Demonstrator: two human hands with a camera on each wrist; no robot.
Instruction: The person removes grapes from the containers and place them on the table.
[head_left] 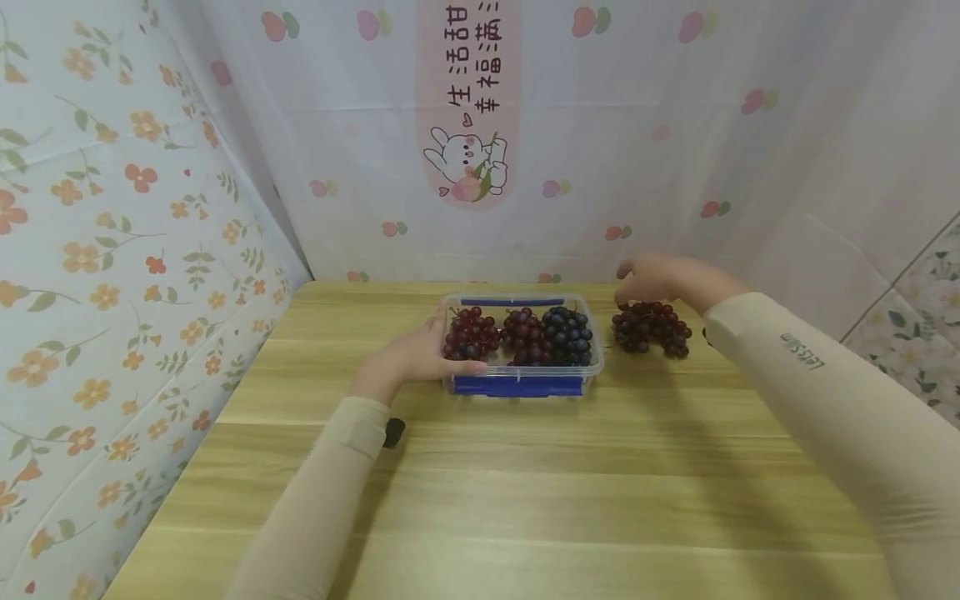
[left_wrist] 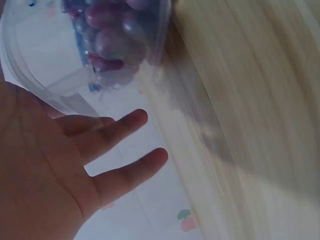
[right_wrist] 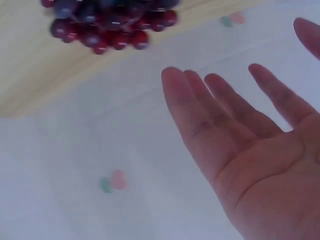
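Note:
A clear plastic food container (head_left: 598,367) with blue clips stands on the table. It holds two bunches of dark red grapes (head_left: 471,333) and a blue-black bunch (head_left: 567,337). My left hand (head_left: 412,354) rests against its front left corner, thumb along the front rim. In the left wrist view, fingers (left_wrist: 131,172) stretch out straight beneath the container wall (left_wrist: 50,65). Another dark red bunch of grapes (head_left: 651,327) lies on the table right of the container. Just above and behind it hovers my right hand (head_left: 663,279), its fingers (right_wrist: 240,107) extended and apart from the grapes in the right wrist view.
The wooden table (head_left: 480,483) reaches back to a white printed curtain (head_left: 337,125). A flowered cloth (head_left: 112,250) hangs along the left side, and another flowered panel (head_left: 915,333) is at the right.

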